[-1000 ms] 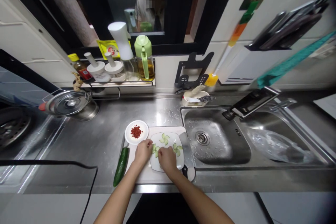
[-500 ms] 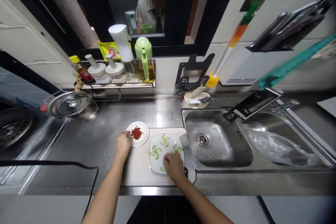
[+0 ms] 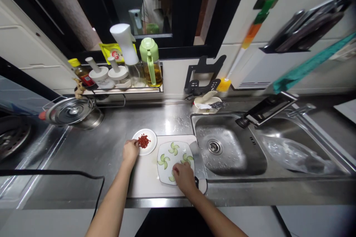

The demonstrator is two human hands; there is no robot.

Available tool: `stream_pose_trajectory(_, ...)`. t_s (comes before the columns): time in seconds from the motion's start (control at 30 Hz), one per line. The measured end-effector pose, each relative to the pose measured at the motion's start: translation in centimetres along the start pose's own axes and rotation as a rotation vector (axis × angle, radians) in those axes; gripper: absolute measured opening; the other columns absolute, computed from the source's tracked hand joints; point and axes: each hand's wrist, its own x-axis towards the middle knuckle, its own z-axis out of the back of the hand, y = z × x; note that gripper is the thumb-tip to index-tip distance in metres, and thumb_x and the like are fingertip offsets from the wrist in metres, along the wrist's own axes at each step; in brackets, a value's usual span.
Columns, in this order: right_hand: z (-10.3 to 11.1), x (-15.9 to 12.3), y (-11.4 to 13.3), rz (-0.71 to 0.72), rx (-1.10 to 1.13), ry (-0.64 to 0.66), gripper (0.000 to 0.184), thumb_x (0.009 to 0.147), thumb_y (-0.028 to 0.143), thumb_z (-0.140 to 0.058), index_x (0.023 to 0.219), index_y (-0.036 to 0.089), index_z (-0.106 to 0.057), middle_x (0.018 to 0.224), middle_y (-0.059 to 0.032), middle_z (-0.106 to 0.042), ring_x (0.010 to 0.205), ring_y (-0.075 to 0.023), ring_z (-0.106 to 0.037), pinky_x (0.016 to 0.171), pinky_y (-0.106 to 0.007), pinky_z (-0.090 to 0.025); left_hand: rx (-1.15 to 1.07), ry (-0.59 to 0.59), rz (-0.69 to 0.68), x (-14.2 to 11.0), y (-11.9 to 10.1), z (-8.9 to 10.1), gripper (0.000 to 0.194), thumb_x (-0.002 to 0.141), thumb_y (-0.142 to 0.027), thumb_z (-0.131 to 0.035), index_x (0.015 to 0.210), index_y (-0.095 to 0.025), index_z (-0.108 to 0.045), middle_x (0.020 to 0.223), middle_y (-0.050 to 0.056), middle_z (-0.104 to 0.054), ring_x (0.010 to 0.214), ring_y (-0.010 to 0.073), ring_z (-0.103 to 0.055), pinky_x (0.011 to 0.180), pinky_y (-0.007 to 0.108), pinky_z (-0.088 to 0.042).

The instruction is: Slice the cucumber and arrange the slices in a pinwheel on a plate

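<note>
My left hand [image 3: 131, 151] is at the left rim of a small round white plate [image 3: 151, 149], its fingertips pinched beside a pile of chopped red bits [image 3: 143, 141]. Whether a bit or the rim is between them I cannot make out. Over the lower right of a square white plate [image 3: 169, 170] is my right hand [image 3: 184, 177], fingers curled closed; their contents are hidden. Thin green-edged cucumber slices lie on this plate in pinwheel groups, such as the cucumber slices [image 3: 174, 149] at the top. My right hand partly covers the lowest group.
Under the square plate lies a white cutting board [image 3: 144, 185]. A black handle [image 3: 197, 182] shows by my right wrist. The steel sink [image 3: 230, 148] is to the right, a lidded pot [image 3: 73, 113] to the left. Bottles and seasoning jars [image 3: 119, 76] stand on a wall rack.
My left hand has moved left from the square plate to the small round plate. My right hand has shifted slightly right and down. The whole cucumber, seen earlier at left, is now hidden behind my left arm.
</note>
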Motion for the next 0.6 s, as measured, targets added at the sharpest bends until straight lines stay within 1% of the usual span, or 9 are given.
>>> stream_pose_trajectory(0.2, 0.3, 0.1, 0.2, 0.005, -0.003, 0.019, 0.013, 0.080, 0.021, -0.052, 0.078, 0.023, -0.065, 0.077, -0.0035, -0.062, 0.091, -0.0198, -0.049, 0.070, -0.025, -0.032, -0.043, -0.021, 0.001, -0.9, 0.3, 0.7, 0.027, 0.082, -0.029, -0.048, 0.092, -0.021, -0.071, 0.096, 0.010, -0.068, 0.084, 0.0210, -0.064, 0.075, 0.028, -0.044)
stream_pose_trajectory(0.3, 0.5, 0.2, 0.2, 0.000, -0.017, 0.039, 0.013, 0.081, 0.022, -0.052, 0.080, 0.023, -0.065, 0.078, -0.0035, -0.062, 0.093, -0.0196, -0.049, 0.071, -0.025, -0.032, -0.113, -0.044, -0.012, -1.9, 0.4, 1.2, 0.025, 0.080, -0.031, -0.050, 0.088, -0.020, -0.071, 0.090, 0.008, -0.069, 0.082, 0.0194, -0.063, 0.077, 0.027, -0.044)
stream_pose_trajectory(0.37, 0.5, 0.2, 0.1, -0.002, -0.023, 0.043, 0.014, 0.081, 0.022, -0.052, 0.080, 0.023, -0.065, 0.079, -0.0034, -0.063, 0.093, -0.0195, -0.049, 0.070, -0.025, -0.031, -0.174, -0.060, -0.028, -3.1, 0.3, 1.2, 0.024, 0.080, -0.032, -0.051, 0.086, -0.020, -0.071, 0.088, 0.006, -0.069, 0.078, 0.0176, -0.062, 0.077, 0.026, -0.044)
stream_pose_trajectory(0.47, 0.5, 0.3, 0.1, 0.004, -0.031, 0.030, 0.015, 0.081, 0.021, -0.051, 0.081, 0.023, -0.066, 0.081, -0.0032, -0.064, 0.093, -0.0195, -0.050, 0.070, -0.026, -0.031, -0.275, -0.062, -0.070, -5.5, -0.4, 0.4, 0.023, 0.079, -0.034, -0.051, 0.082, -0.021, -0.070, 0.087, 0.004, -0.070, 0.069, 0.0153, -0.060, 0.074, 0.026, -0.045)
stream_pose_trajectory(0.6, 0.3, 0.4, 0.2, 0.046, -0.038, 0.008, 0.015, 0.081, 0.019, -0.051, 0.081, 0.022, -0.066, 0.083, -0.0021, -0.066, 0.092, -0.0196, -0.050, 0.071, -0.026, -0.031, -0.420, -0.046, -0.231, -9.1, -1.9, -1.6, 0.021, 0.079, -0.034, -0.053, 0.080, -0.021, -0.070, 0.083, 0.003, -0.069, 0.066, 0.0151, -0.058, 0.068, 0.027, -0.046)
